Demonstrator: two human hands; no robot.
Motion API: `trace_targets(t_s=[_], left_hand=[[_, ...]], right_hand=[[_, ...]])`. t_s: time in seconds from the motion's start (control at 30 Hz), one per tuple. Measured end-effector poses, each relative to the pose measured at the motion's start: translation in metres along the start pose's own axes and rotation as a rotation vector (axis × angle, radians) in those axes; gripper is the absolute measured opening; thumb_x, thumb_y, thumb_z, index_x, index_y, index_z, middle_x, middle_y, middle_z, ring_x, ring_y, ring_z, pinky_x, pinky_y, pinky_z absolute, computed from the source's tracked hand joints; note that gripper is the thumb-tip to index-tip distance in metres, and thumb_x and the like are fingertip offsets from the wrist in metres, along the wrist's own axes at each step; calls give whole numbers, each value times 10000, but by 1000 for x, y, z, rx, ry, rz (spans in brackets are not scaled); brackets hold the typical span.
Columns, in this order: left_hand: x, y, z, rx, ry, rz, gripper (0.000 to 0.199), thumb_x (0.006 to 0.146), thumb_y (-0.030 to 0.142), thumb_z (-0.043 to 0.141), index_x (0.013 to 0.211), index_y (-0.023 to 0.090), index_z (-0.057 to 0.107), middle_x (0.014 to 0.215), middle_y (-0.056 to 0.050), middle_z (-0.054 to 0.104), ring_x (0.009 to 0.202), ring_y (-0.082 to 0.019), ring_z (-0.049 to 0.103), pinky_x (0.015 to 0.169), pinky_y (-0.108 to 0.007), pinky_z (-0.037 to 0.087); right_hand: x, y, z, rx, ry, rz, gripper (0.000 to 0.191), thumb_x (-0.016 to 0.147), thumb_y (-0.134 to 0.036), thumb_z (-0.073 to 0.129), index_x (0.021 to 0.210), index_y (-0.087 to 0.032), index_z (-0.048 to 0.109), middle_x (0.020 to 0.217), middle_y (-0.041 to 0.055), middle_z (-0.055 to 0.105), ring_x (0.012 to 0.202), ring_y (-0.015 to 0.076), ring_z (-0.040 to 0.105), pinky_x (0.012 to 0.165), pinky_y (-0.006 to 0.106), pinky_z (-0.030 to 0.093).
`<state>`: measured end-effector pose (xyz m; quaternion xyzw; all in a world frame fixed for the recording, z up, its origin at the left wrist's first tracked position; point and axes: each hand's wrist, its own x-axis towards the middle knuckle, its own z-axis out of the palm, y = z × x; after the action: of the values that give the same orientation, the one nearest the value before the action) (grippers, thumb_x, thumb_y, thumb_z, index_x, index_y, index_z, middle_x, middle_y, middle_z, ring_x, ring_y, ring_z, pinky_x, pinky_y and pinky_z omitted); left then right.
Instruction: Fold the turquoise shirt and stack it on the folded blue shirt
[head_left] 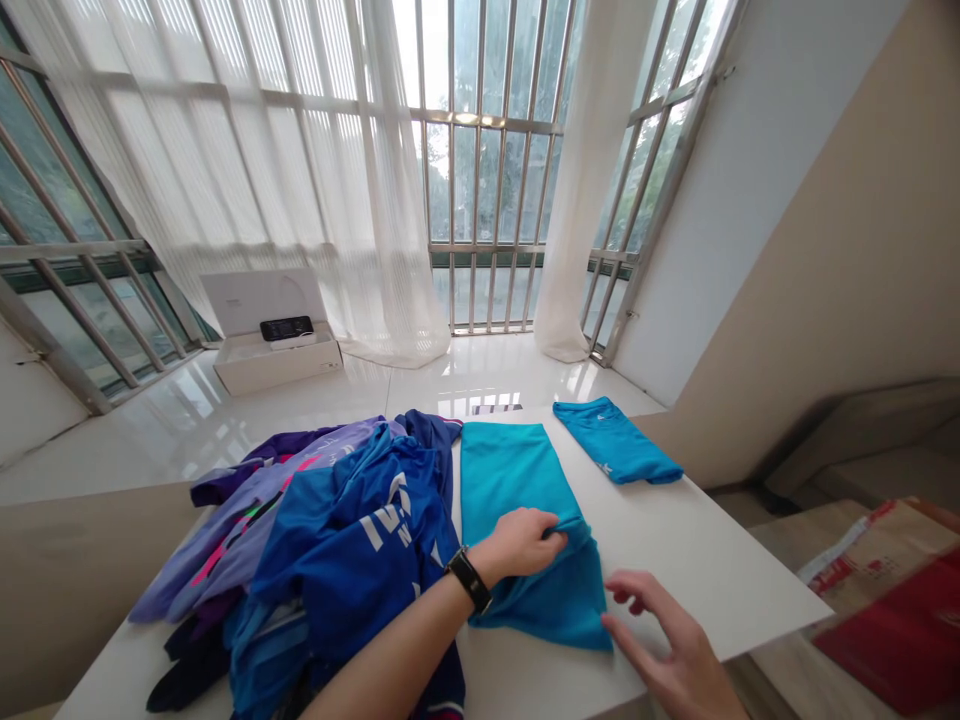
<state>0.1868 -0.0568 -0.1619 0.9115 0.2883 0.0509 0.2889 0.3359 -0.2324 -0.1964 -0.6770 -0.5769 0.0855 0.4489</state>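
Note:
My left hand (514, 545), with a black band on its wrist (469, 580), pinches a fold of a turquoise shirt (510, 480) lying flat on the white table (697, 560). My right hand (660, 630) hovers open near the shirt's lower right edge, its fingers spread and apparently not touching the cloth. To the left of my forearm lies a heap of crumpled blue and purple sports shirts (330, 530). Beyond it, at the table's far edge, rests a folded bright blue shirt (615, 442).
A red and brown parcel bag (885, 610) lies on a wooden surface beyond the table's right edge. On the glossy floor ahead stands an open white box (274, 365) holding a black device. Sheer curtains and barred windows fill the far wall.

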Motion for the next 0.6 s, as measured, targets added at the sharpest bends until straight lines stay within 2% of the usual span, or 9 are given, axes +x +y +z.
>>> trace_targets(t_s=[0.13, 0.3, 0.37, 0.43, 0.5, 0.6], left_hand=[[2, -4, -6, -110, -15, -2, 289, 905, 342, 451, 686, 192, 564, 688, -20, 624, 654, -172, 557, 523, -267, 279], [0, -2, -4, -129, -1, -7, 289, 895, 346, 446, 661, 197, 526, 651, -9, 583, 627, -162, 523, 515, -268, 249], [1, -2, -3, -123, -2, -23, 282, 891, 349, 446, 673, 198, 543, 672, -14, 602, 648, -169, 536, 530, -268, 261], [1, -2, -1, -116, -2, -32, 276, 886, 353, 449, 682, 199, 554, 686, -18, 612, 657, -173, 540, 535, -272, 267], [2, -3, 0, -113, 1, -25, 279, 886, 357, 445, 680, 200, 547, 677, -17, 603, 641, -170, 530, 522, -275, 258], [2, -4, 1, -115, 10, -14, 293, 887, 367, 439, 661, 200, 521, 648, -11, 577, 606, -158, 505, 500, -278, 237]], right_hand=[[-28, 3, 3, -77, -126, -46, 361, 820, -424, 669, 1165, -317, 673, 1107, 55, 704, 1024, 233, 661, 904, 330, 543], [-29, 5, 10, -117, -141, -63, 385, 860, -395, 611, 1237, -330, 655, 1228, 78, 649, 1084, 233, 640, 937, 345, 533], [-24, 5, 11, -107, -186, -56, 372, 877, -391, 581, 1236, -338, 659, 1278, 76, 620, 919, 188, 678, 852, 306, 564], [-20, 7, 10, -118, -257, -33, 390, 883, -407, 575, 1263, -352, 641, 1240, 65, 642, 687, 133, 652, 726, 265, 577], [-17, 13, 9, -142, -318, -16, 424, 872, -431, 597, 1290, -361, 621, 1099, 38, 697, 573, 114, 601, 646, 240, 565], [-19, 26, 12, -115, -369, 1, 452, 854, -444, 612, 1290, -326, 628, 834, -4, 717, 535, 119, 583, 582, 211, 532]])
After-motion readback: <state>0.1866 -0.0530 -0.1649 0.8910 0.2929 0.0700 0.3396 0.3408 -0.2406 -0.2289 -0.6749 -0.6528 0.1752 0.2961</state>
